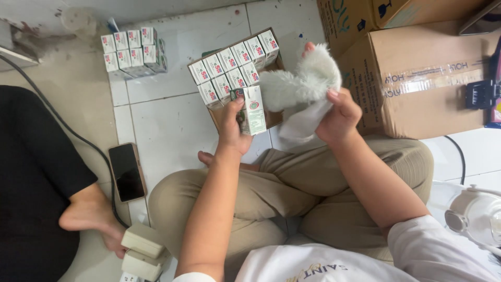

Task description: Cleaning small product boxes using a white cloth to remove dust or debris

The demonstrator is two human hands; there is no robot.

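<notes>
You hold a white-and-green printed small carton and a fluffy white cloth; your trousers are khaki.

Short-sleeved white shirt with dark lettering, khaki trousers, bare forearms.

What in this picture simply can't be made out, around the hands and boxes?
- Head view: the back of the small carton is hidden by the left hand.
- Part of the white fluffy cloth is covered by the right hand.
- The tray's interior is hidden by small white boxes and the cloth.
- The large cardboard box is cut off by the top edge.
</notes>
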